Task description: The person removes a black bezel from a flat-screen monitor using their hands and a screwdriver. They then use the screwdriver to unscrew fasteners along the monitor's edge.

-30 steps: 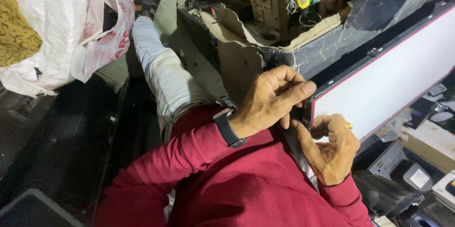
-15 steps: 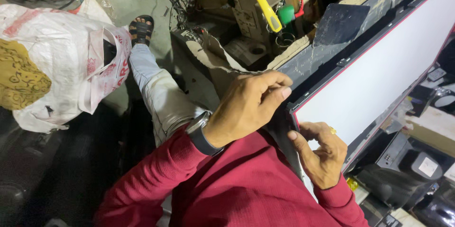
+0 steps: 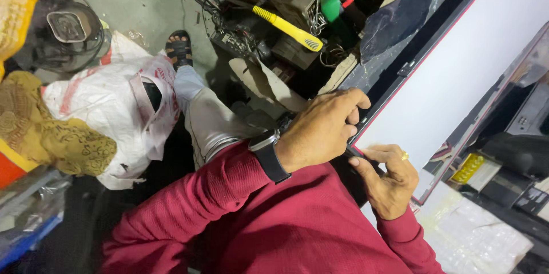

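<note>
Two hands meet at the near corner of one large flat panel (image 3: 480, 74), white-faced with a thin red edge and a dark frame, which runs from the person's lap up to the top right, where the picture cuts it off. The left hand (image 3: 320, 131), with one dark watch (image 3: 269, 154) on its wrist, is curled over the panel's corner, fingers bent and narrow. The right hand (image 3: 392, 179), with one ring on a finger, grips the same corner from below, thumb pressed on the edge. A small dark thing sits between the two hands; what it is cannot be made out, since the fingers cover most of it.

One sandalled foot (image 3: 179, 48) shows on the concrete floor; the other leg is hidden. One white plastic bag (image 3: 114, 114) lies to the left, beside a yellow patterned cloth (image 3: 51, 131). One yellow-handled tool (image 3: 289, 28) rests on a heap of wires and metal parts too tangled to count. A red sweater (image 3: 274, 222) fills the bottom.
</note>
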